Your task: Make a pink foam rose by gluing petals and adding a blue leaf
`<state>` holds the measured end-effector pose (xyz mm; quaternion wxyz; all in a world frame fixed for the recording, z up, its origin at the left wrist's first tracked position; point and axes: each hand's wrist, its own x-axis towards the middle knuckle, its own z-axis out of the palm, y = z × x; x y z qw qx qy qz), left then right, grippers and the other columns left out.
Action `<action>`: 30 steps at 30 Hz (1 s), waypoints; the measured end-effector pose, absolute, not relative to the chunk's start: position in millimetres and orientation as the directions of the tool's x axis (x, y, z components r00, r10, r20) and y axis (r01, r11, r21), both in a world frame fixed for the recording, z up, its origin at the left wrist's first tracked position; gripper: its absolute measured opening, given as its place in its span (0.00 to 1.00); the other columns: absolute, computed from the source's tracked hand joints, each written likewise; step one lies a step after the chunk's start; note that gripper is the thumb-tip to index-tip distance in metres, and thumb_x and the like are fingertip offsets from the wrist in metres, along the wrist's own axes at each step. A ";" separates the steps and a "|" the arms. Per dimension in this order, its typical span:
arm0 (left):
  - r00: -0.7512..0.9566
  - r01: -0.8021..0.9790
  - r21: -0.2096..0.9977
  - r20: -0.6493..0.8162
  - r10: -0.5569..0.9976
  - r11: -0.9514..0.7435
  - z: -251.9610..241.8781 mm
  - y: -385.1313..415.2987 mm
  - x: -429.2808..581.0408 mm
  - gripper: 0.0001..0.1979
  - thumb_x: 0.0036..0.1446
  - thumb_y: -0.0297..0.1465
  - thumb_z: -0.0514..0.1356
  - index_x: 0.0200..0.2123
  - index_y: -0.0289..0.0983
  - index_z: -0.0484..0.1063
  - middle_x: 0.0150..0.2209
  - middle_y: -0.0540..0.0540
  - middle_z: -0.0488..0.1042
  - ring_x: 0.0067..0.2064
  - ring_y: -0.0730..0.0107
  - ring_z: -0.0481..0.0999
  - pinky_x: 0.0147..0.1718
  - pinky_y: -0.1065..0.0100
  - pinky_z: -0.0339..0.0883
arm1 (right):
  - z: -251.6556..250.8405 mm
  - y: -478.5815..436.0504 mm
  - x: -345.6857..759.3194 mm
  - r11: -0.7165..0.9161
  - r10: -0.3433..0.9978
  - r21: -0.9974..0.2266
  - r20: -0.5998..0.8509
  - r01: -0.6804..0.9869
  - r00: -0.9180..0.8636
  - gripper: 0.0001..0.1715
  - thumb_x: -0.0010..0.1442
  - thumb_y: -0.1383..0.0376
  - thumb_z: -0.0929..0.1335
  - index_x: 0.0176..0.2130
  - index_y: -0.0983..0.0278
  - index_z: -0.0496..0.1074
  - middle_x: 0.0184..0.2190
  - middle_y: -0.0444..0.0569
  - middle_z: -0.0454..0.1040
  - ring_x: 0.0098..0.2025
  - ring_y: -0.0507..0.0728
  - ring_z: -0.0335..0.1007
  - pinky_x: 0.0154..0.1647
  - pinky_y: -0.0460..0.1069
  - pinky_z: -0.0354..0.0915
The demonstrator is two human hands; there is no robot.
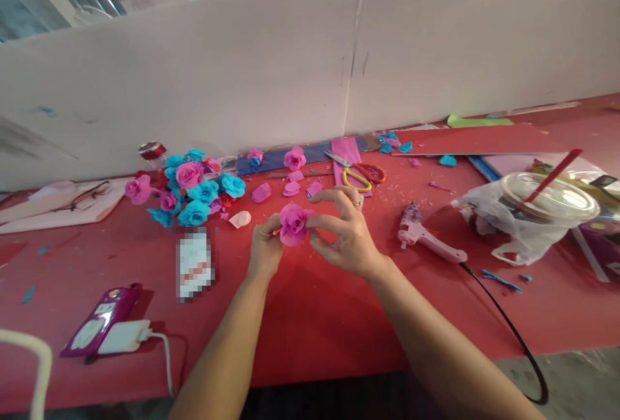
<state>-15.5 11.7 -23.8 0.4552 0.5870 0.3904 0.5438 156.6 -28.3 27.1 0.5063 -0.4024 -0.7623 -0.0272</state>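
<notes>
A pink paper rose (293, 223) is held above the red table (314, 316) between both my hands. My left hand (264, 252) grips it from below and the left, fingers closed around its base. My right hand (346, 232) pinches an outer petal on the rose's right side with thumb and forefinger, the other fingers spread; a ring shows on one finger. Loose pink petals (290, 187) lie just behind the hands.
A heap of finished pink and blue paper roses (194, 190) sits at the left. Scissors with yellow handles (358, 176), a pink glue gun (429, 239) with a black cord, a lidded cup in a plastic bag (537, 210), a phone and charger (104, 329). White partition boards stand behind.
</notes>
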 end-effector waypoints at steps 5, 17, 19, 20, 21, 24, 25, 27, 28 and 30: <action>0.097 -0.045 0.954 0.300 0.949 -0.297 -22.5 12.5 -14.5 0.08 0.44 0.27 0.64 0.30 0.41 0.79 0.34 0.47 0.78 0.39 0.62 0.74 0.43 0.61 0.67 | 26.8 -29.2 156.6 0.682 0.559 -0.328 0.810 0.654 -0.177 0.10 0.51 0.71 0.68 0.32 0.56 0.75 0.46 0.45 0.69 0.51 0.60 0.57 0.48 0.57 0.54; 0.092 -0.103 0.961 0.265 0.960 -0.256 -22.9 11.5 -14.8 0.07 0.41 0.26 0.65 0.28 0.40 0.79 0.28 0.48 0.76 0.36 0.64 0.73 0.39 0.63 0.68 | 26.5 -30.7 154.3 0.678 0.541 -0.278 0.815 0.680 -0.206 0.10 0.52 0.70 0.68 0.33 0.56 0.75 0.45 0.45 0.70 0.51 0.60 0.57 0.48 0.57 0.53; 0.084 -0.112 0.962 0.259 0.962 -0.249 -23.6 11.7 -15.1 0.08 0.41 0.26 0.65 0.29 0.40 0.79 0.28 0.48 0.76 0.35 0.65 0.73 0.38 0.63 0.68 | 26.5 -31.0 154.5 0.677 0.543 -0.273 0.812 0.684 -0.214 0.12 0.52 0.71 0.68 0.35 0.55 0.75 0.46 0.44 0.69 0.51 0.60 0.57 0.48 0.57 0.53; 0.080 -0.114 0.961 0.262 0.962 -0.253 -23.9 11.9 -15.3 0.07 0.42 0.26 0.65 0.29 0.40 0.79 0.28 0.48 0.76 0.35 0.65 0.73 0.38 0.64 0.68 | 26.4 -31.1 154.7 0.677 0.544 -0.271 0.811 0.685 -0.217 0.12 0.52 0.71 0.68 0.35 0.55 0.75 0.46 0.44 0.69 0.51 0.60 0.57 0.48 0.57 0.53; 0.078 -0.113 0.959 0.270 0.960 -0.261 -24.1 12.2 -15.4 0.07 0.42 0.26 0.65 0.28 0.41 0.79 0.28 0.48 0.76 0.35 0.65 0.73 0.38 0.64 0.68 | 26.3 -31.3 154.9 0.677 0.545 -0.269 0.809 0.685 -0.220 0.13 0.52 0.71 0.68 0.35 0.54 0.75 0.46 0.44 0.69 0.51 0.60 0.57 0.48 0.57 0.53; 0.087 -0.092 0.953 0.295 0.952 -0.287 -24.0 12.5 -15.6 0.07 0.44 0.26 0.64 0.29 0.40 0.79 0.29 0.47 0.76 0.35 0.65 0.73 0.38 0.64 0.68 | 25.2 -31.0 155.3 0.678 0.542 -0.267 0.810 0.685 -0.222 0.11 0.52 0.70 0.69 0.34 0.54 0.75 0.46 0.44 0.69 0.51 0.60 0.57 0.49 0.57 0.53; 0.090 -0.085 0.954 0.295 0.951 -0.288 -23.8 12.3 -15.7 0.07 0.44 0.27 0.64 0.30 0.40 0.79 0.30 0.47 0.76 0.35 0.65 0.73 0.38 0.64 0.68 | 24.6 -30.7 155.3 0.678 0.540 -0.263 0.811 0.686 -0.223 0.10 0.52 0.70 0.69 0.34 0.55 0.75 0.46 0.44 0.69 0.51 0.60 0.58 0.49 0.57 0.53; 0.089 -0.081 0.959 0.279 0.956 -0.272 -23.0 11.8 -15.6 0.07 0.44 0.27 0.64 0.31 0.40 0.79 0.31 0.47 0.77 0.35 0.65 0.73 0.38 0.64 0.67 | 23.0 -29.9 155.3 0.680 0.531 -0.249 0.817 0.690 -0.228 0.11 0.52 0.70 0.69 0.34 0.54 0.75 0.47 0.44 0.69 0.51 0.60 0.58 0.48 0.57 0.53; 0.087 -0.084 0.962 0.268 0.959 -0.261 -22.7 11.5 -15.6 0.08 0.43 0.28 0.64 0.30 0.40 0.79 0.31 0.47 0.77 0.36 0.64 0.73 0.38 0.64 0.67 | 22.1 -29.5 155.3 0.682 0.524 -0.241 0.820 0.691 -0.231 0.11 0.52 0.70 0.69 0.35 0.54 0.74 0.47 0.44 0.68 0.51 0.60 0.58 0.48 0.57 0.53; 0.086 -0.100 0.965 0.251 0.964 -0.242 -22.6 11.2 -15.4 0.08 0.42 0.28 0.65 0.30 0.39 0.79 0.31 0.47 0.77 0.37 0.64 0.73 0.40 0.64 0.67 | 20.9 -29.0 155.3 0.687 0.511 -0.228 0.826 0.690 -0.236 0.12 0.52 0.70 0.69 0.35 0.54 0.74 0.47 0.44 0.68 0.51 0.60 0.58 0.48 0.58 0.53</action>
